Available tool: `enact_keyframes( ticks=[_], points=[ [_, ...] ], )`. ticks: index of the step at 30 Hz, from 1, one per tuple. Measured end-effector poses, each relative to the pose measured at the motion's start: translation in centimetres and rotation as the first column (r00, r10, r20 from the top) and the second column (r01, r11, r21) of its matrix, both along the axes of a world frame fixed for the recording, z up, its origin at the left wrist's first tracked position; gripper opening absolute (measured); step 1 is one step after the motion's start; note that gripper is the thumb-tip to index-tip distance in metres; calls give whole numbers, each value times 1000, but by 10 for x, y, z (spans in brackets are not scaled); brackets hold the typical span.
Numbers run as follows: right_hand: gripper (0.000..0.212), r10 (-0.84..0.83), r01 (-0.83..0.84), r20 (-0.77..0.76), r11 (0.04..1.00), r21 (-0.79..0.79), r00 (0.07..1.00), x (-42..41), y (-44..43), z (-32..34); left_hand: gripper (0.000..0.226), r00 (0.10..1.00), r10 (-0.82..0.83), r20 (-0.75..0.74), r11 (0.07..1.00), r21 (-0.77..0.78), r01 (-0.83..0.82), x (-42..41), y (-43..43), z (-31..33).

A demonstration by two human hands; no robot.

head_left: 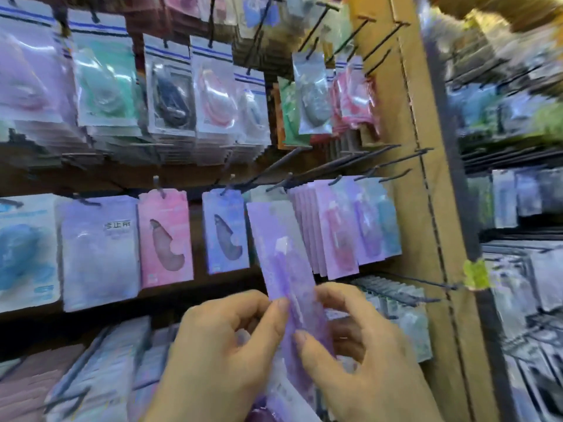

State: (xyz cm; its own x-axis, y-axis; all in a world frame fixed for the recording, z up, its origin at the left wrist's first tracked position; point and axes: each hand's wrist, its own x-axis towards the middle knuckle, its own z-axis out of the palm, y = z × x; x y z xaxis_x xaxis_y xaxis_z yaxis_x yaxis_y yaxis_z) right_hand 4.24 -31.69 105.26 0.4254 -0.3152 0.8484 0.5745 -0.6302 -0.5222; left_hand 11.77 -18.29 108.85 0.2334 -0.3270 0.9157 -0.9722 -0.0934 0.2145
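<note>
Both hands, left (225, 345) and right (362, 351), are pinching a purple packet (283, 260), holding it just before a pegboard (408, 123) hanging with blurred packets (166, 242).

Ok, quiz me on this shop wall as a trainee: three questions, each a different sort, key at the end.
1. True or false: only the left hand holds the long purple pack.
2. Multiple choice: on which side of the held pack does the pink pack hang? A) to its left B) to its right C) straight below it
3. Fill in: the packs on the wall hang from dark metal ____.

Key
1. False: the right hand pinches it too, at the lower part.
2. A
3. pegs
</note>
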Motion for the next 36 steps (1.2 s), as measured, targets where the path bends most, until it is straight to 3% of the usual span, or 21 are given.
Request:
enact_keyframes(
  ticks=[7,12,17,21,25,30,36],
  points=[
    [54,-244,252,120,966,-56,962,-10,-127,7,33,997,75,-22,992,103,-72,-22,-125,9],
    [53,-354,359,63,926,-118,933,-5,-172,31,11,968,236,-87,970,89,-228,-23,-162,34],
    [49,-451,451,46,873,-188,891,3,-190,67,56,875,484,24,862,158,-481,-4,-163,69],
    [49,-492,469,-40,848,-247,870,9,-189,79,64,792,607,73,770,195,-608,12,-167,80],
    [48,-500,469,-54,841,-271,864,13,-188,81,51,769,631,104,747,188,-638,14,-167,85],
    [38,-533,480,-70,805,-350,843,22,-190,92,38,802,590,96,791,131,-597,18,-166,87],
    [50,-608,533,-49,729,-430,792,49,-189,93,21,835,541,98,834,66,-548,24,-167,94]
  ],
)
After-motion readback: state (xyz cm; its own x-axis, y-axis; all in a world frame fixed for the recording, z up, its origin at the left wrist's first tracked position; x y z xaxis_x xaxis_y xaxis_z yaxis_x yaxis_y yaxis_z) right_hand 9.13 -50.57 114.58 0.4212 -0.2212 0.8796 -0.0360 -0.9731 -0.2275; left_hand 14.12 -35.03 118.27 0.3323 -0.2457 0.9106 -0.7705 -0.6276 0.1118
